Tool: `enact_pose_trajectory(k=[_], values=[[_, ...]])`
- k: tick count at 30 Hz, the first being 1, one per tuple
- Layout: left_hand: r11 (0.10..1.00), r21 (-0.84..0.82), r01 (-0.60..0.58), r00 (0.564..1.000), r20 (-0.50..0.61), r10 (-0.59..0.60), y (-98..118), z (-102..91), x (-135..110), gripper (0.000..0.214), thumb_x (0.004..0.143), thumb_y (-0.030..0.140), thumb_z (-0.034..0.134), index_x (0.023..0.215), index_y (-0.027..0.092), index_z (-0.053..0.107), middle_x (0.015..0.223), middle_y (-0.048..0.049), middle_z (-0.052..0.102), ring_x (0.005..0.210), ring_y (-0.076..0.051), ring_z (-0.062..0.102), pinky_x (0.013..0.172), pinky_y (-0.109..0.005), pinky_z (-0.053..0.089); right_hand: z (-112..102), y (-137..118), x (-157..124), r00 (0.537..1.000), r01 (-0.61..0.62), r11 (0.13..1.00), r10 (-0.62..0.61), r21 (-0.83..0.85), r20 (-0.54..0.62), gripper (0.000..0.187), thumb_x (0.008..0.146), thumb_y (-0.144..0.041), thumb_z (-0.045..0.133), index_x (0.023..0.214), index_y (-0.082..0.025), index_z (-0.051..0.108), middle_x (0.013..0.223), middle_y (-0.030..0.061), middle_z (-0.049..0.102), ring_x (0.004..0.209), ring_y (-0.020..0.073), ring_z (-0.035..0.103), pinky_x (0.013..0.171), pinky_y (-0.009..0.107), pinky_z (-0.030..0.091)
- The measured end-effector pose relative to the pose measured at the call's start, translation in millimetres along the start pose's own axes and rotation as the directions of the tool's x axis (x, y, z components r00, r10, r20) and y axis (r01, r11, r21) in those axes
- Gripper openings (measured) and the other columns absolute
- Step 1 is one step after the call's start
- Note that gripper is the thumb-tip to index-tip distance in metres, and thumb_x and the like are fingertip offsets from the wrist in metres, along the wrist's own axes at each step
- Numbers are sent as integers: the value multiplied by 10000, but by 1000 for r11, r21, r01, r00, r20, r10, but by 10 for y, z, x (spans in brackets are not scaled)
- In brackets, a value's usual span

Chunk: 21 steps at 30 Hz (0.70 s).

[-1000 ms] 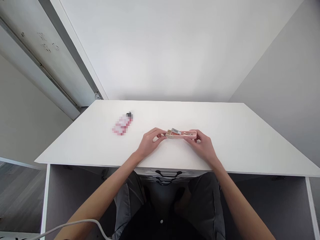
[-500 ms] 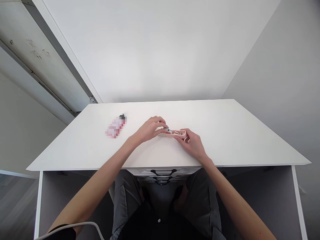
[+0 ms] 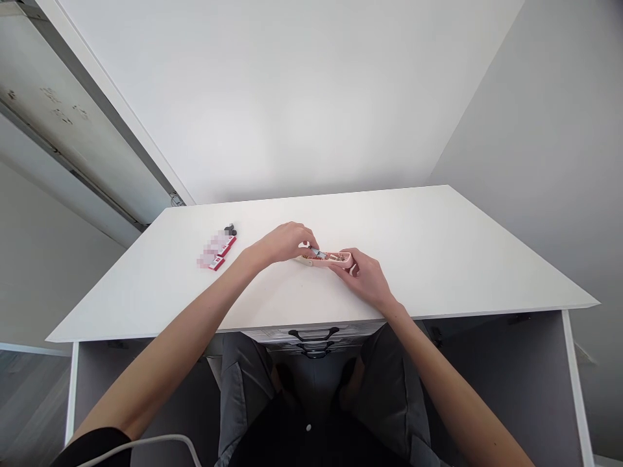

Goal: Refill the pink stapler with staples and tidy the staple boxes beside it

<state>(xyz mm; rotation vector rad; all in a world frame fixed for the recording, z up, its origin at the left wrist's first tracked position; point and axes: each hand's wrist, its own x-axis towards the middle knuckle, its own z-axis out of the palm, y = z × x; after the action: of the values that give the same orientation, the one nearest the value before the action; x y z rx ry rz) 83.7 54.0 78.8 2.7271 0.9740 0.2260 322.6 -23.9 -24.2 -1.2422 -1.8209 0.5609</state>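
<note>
Pinching a silvery metal piece (image 3: 318, 253) at the left of a crosswise pink case (image 3: 325, 262), the left hand (image 3: 288, 242) faces the right hand (image 3: 368, 279) clasping its right end.

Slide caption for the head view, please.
Right-hand grip on one end of a pink case, left-hand grip at a small silvery piece, over a white tabletop.

The case (image 3: 322, 263) is pink, the tabletop (image 3: 428, 266) white, the drawer handles (image 3: 313, 338) black, the trousers (image 3: 393, 389) grey
</note>
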Motion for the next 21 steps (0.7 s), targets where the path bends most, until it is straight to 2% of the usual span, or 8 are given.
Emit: enact_pose_trajectory(k=[4, 15, 21], values=[[998, 60, 23, 998, 56, -26, 1, -29, 35, 183, 915, 296, 659, 972, 287, 832, 1016, -21, 804, 948, -221, 673, 817, -315, 444, -2, 0, -1, 1000, 3, 1000, -3, 6, -2, 363, 977, -577, 608, 1132, -252, 655, 973, 45, 772, 664, 187, 625, 644, 329, 483], [999, 31, -40, 999, 24, 39, -5, 11, -1, 175, 923, 303, 665, 912, 341, 835, 922, -9, 792, 828, -198, 685, 816, -326, 425, -5, -1, -10, 1000, 24, 1000, -24, -1, -9, 360, 980, -583, 596, 1127, -260, 655, 957, 43, 767, 646, 186, 616, 648, 338, 499], [997, 70, -27, 999, 30, 25, 63, -4, -59, 265, 991, 385, 577, 1059, 314, 824, 989, -36, 793, 868, -198, 682, 802, -308, 433, -9, -1, -12, 1000, 20, 1000, -20, 0, -9, 372, 975, -593, 596, 1121, -257, 660, 978, 51, 770, 643, 186, 613, 655, 344, 509]])
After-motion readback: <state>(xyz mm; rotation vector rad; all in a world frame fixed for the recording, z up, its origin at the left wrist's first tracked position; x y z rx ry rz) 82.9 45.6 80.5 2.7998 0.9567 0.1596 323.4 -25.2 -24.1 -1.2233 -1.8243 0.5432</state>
